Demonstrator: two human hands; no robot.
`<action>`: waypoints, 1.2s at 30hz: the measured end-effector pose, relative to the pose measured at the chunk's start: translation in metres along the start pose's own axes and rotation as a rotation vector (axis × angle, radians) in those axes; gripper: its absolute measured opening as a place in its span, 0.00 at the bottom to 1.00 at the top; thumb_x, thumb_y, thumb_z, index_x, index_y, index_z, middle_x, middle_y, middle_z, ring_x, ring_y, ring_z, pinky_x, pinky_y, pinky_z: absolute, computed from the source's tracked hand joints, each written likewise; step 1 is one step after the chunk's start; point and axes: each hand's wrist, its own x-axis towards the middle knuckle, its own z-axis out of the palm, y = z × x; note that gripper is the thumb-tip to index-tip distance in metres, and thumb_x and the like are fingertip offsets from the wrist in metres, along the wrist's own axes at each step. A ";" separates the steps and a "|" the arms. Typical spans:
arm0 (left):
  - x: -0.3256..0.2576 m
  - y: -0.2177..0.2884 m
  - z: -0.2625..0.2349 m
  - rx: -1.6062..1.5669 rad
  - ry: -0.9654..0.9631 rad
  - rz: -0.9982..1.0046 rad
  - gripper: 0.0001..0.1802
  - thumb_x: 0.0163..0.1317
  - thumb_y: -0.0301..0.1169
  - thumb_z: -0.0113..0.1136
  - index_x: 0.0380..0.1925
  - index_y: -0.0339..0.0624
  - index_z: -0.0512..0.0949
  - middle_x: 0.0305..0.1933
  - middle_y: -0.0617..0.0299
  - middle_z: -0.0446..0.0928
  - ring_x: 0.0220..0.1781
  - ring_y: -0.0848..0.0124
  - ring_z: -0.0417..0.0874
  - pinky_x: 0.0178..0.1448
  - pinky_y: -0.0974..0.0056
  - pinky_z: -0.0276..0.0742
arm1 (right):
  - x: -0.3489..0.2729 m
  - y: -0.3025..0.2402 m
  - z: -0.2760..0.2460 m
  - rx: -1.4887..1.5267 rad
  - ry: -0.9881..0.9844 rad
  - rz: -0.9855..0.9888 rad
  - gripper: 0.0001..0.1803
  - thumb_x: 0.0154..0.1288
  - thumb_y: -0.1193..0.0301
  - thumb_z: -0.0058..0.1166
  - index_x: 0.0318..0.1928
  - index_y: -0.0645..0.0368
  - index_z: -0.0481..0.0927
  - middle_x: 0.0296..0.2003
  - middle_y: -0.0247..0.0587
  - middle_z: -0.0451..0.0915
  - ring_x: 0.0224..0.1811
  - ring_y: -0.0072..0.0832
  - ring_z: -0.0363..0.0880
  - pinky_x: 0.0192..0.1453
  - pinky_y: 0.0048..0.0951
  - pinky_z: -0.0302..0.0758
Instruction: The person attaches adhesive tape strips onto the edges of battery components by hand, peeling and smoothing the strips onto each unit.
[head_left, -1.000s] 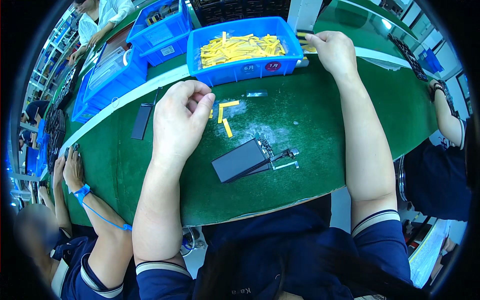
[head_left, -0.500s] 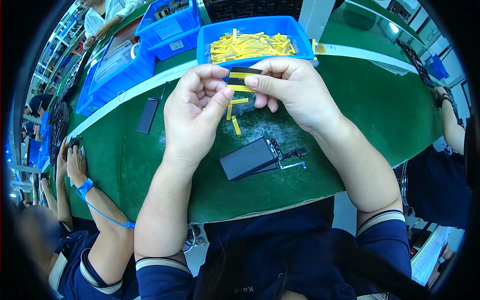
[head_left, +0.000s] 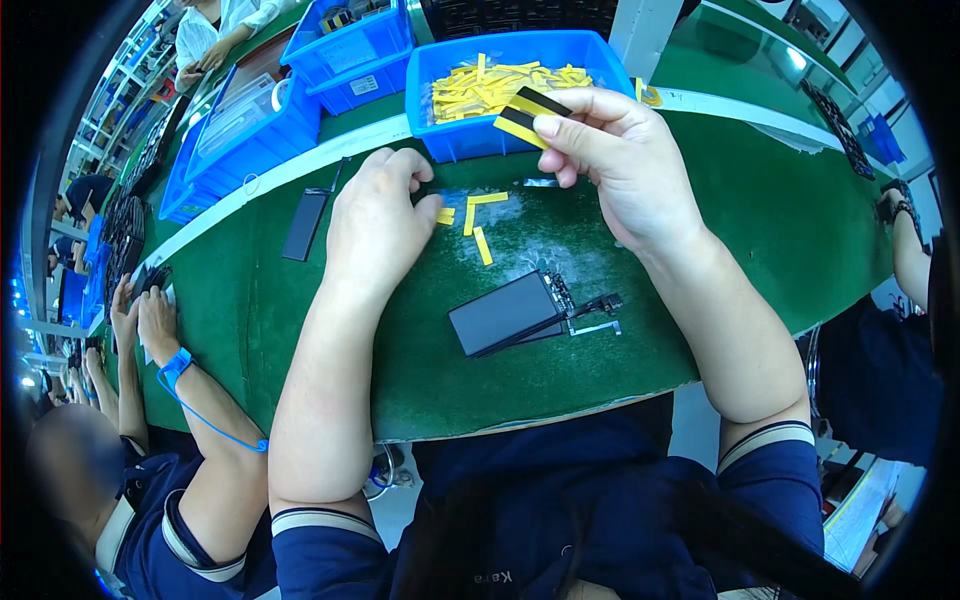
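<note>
My right hand (head_left: 625,150) is raised over the table before the blue bin, pinching black-and-yellow strips (head_left: 522,120) between thumb and fingers. Lower and to the left hovers my left hand (head_left: 385,215), its fingers curled and the thumb apart from them, with nothing visible between. Near its thumb tip is a short yellow strip (head_left: 446,215), partly hidden. Loose yellow strips (head_left: 482,246) lie on the table between my hands. Closer to me lies a flat black battery-like block (head_left: 505,315), with a small circuit board (head_left: 557,290) and flex cables at its right end.
The blue bin (head_left: 430,140) of yellow strips stands at the far side of the green table (head_left: 420,400). More blue bins (head_left: 240,150) are at the back left. A dark slim block (head_left: 304,225) lies left of my left hand. A co-worker's hands (head_left: 150,320) are farther left.
My hands have parted. The right has lifted the black-and-yellow strips up and right, tilting them; the left has let go and dropped back slightly. The view has shifted a little.
</note>
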 end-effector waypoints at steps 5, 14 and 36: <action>-0.024 0.046 -0.018 -0.316 -0.521 0.237 0.18 0.45 0.35 0.71 0.30 0.36 0.77 0.27 0.55 0.75 0.28 0.67 0.77 0.34 0.67 0.74 | -0.002 0.004 0.000 -0.179 -0.052 -0.065 0.09 0.61 0.73 0.57 0.41 0.63 0.80 0.30 0.35 0.80 0.29 0.16 0.78 0.31 0.16 0.73; -0.016 0.031 -0.009 -0.949 -0.356 -0.155 0.10 0.65 0.27 0.52 0.43 0.34 0.71 0.34 0.61 0.78 0.35 0.77 0.78 0.41 0.72 0.73 | -0.009 0.008 0.007 -0.437 0.035 -0.317 0.09 0.55 0.75 0.60 0.37 0.65 0.83 0.35 0.43 0.84 0.37 0.26 0.82 0.44 0.25 0.77; -0.017 0.039 -0.011 -1.126 -0.233 -0.176 0.09 0.64 0.29 0.54 0.41 0.36 0.73 0.31 0.62 0.81 0.33 0.82 0.77 0.38 0.76 0.72 | -0.014 0.005 0.013 -0.663 0.060 -0.507 0.07 0.54 0.74 0.57 0.33 0.63 0.84 0.30 0.44 0.83 0.33 0.32 0.82 0.40 0.27 0.77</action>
